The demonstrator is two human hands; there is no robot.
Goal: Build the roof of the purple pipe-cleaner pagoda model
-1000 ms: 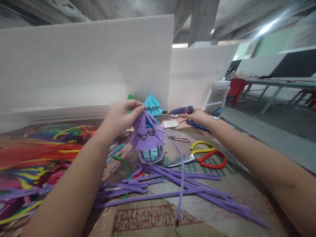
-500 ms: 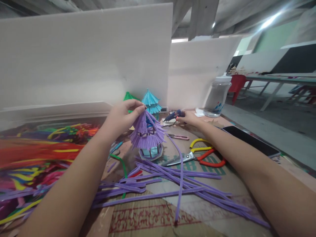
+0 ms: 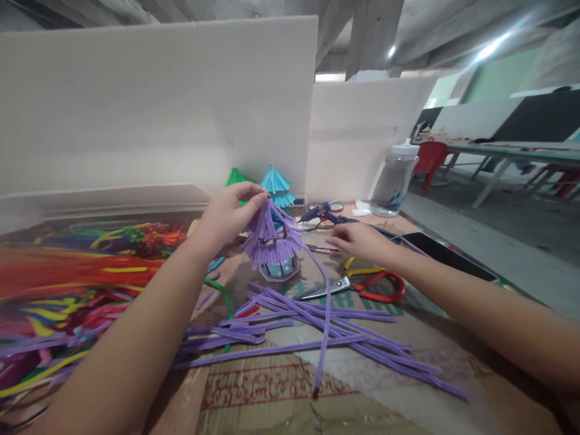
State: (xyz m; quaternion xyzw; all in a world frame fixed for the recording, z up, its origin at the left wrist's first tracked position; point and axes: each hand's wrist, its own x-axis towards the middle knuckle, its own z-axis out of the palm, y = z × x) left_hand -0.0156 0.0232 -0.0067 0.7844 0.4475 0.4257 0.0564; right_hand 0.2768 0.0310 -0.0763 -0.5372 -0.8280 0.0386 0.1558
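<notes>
Left hand pinches the peak of the purple model house, centre frame; right hand, right of centre, has left the glue gun, loosely curled, apparently empty, now free.

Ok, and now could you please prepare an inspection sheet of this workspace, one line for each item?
Surface: cover with red and green print.
Job's things: purple model upright; purple strips crossing in front of it; glue gun beyond the right hand; scissors lying flat.
Clutter: coloured strips heaped at left; phone and bottle at right.
Hands: left hand pinches the model's top; right hand near the pink cutter, grip unclear.
Cables: thin dark cord near the glue gun, route partly hidden.
Surroundings: white panels behind; red chair at right.
</notes>
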